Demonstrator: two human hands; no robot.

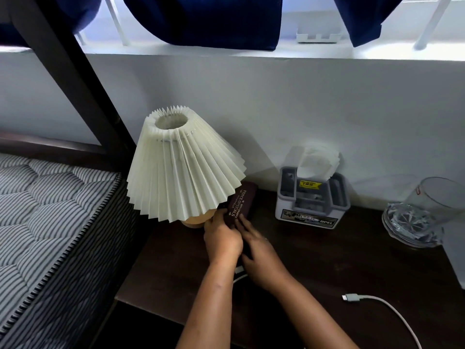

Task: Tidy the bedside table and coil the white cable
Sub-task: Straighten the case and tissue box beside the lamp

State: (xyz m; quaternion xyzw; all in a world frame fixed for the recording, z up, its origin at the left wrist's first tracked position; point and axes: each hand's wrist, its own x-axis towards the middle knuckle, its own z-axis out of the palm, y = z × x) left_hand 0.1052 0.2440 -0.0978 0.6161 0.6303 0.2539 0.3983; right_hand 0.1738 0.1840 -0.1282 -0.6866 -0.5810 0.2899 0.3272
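Under the shade of the pleated lamp (185, 170), on the dark bedside table (327, 260), the left hand (221, 239) and the right hand (260, 254) both grip the near end of a maroon spectacle case (242, 201). The white cable (351, 297) lies uncoiled on the table, partly beneath the wrists, one plug off right.
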